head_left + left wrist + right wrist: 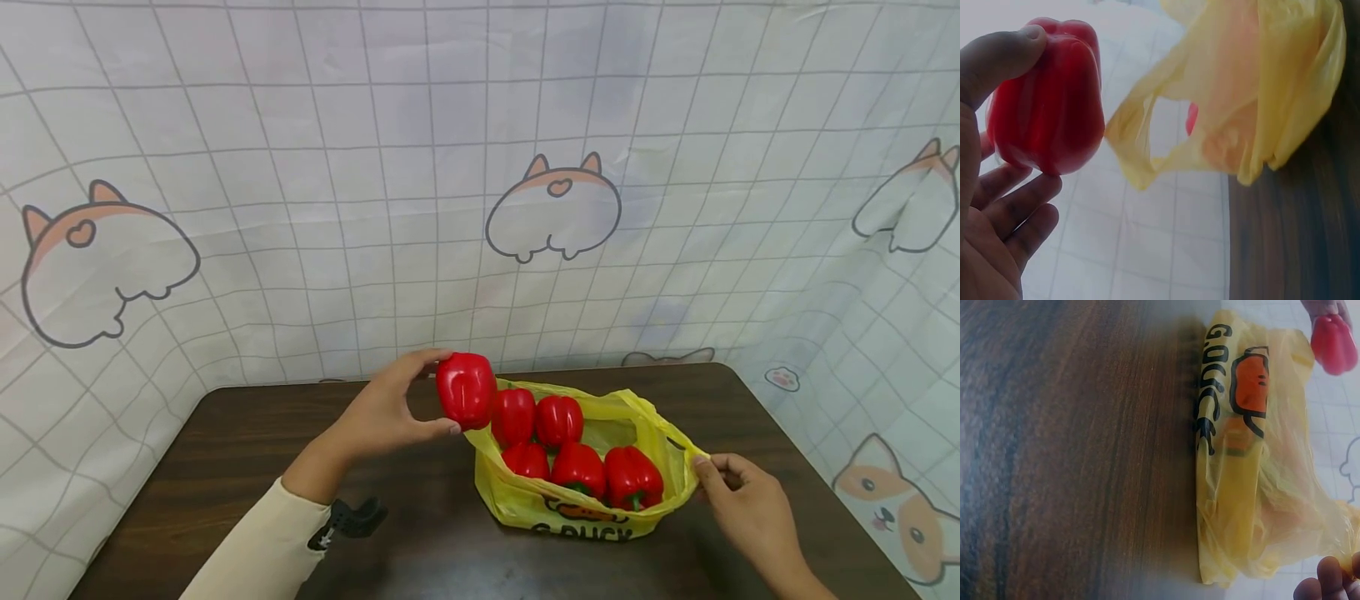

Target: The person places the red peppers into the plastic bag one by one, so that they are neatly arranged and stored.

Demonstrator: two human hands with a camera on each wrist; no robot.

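My left hand [386, 410] holds a red bell pepper [467, 391] between thumb and fingers, at the left rim of a yellow plastic bag [510, 504]. The left wrist view shows the thumb across one end of this bell pepper [1047, 106] and fingertips against the other. Several more red bell peppers [577, 468] lie inside the open-mouthed bag. At the bag's right end, my right hand [750, 508] pinches the edge by its handle. In the right wrist view, only fingertips [1330, 573] of that hand show, against the bag's gathered film.
The bag stands on a dark wooden table [247, 450]. Behind the table and along its right side hangs a white gridded cloth [405, 208] with cartoon dogs. A black strap [356, 518] sits at the left wrist. The bag's front carries dark lettering.
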